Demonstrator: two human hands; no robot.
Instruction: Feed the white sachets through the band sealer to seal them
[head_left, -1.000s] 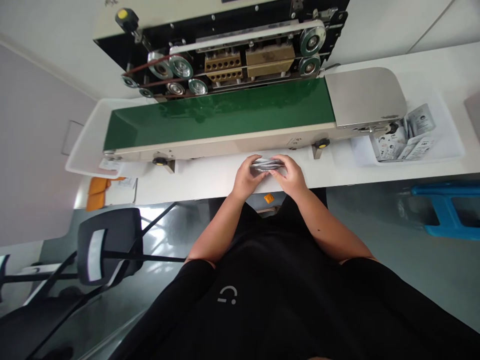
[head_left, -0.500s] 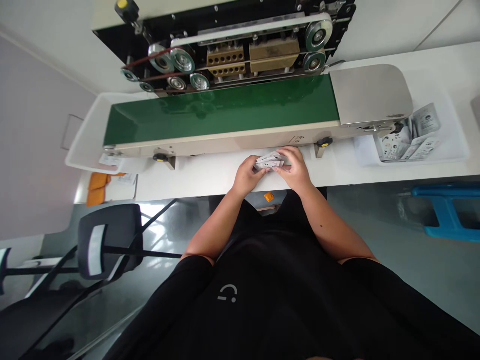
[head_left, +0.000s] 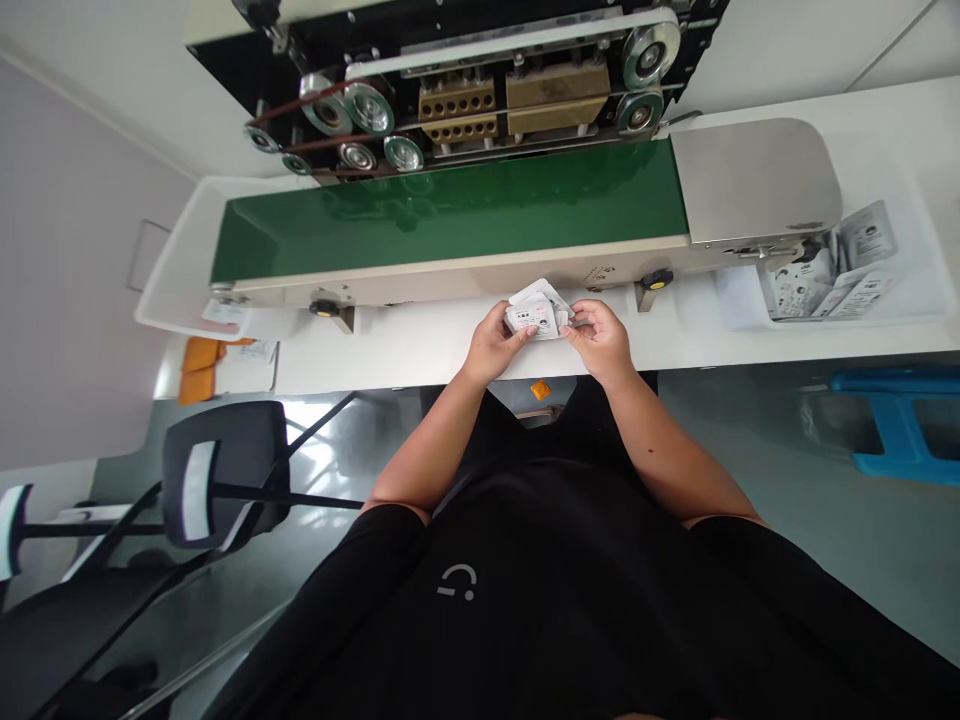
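A small stack of white printed packets (head_left: 538, 312) is fanned out between my two hands, just above the white table edge. My left hand (head_left: 493, 345) grips the stack from its left side, thumb on top. At the right side, my right hand (head_left: 600, 342) pinches the edges of the packets between thumb and fingers. Directly beyond them runs the front of a conveyor with a green belt (head_left: 465, 220).
Behind the belt stands a machine with rollers and brass blocks (head_left: 559, 98). A clear bin (head_left: 926, 290) with similar packets is at right, another bin (head_left: 169, 270) at left. Orange packets (head_left: 198, 370) lie at left. A black chair (head_left: 225, 470) and blue stool (head_left: 900, 420) flank me.
The packets have tilted from edge-on to face-up and spread into a fan. My right hand has moved slightly to the right and lower on the packets.
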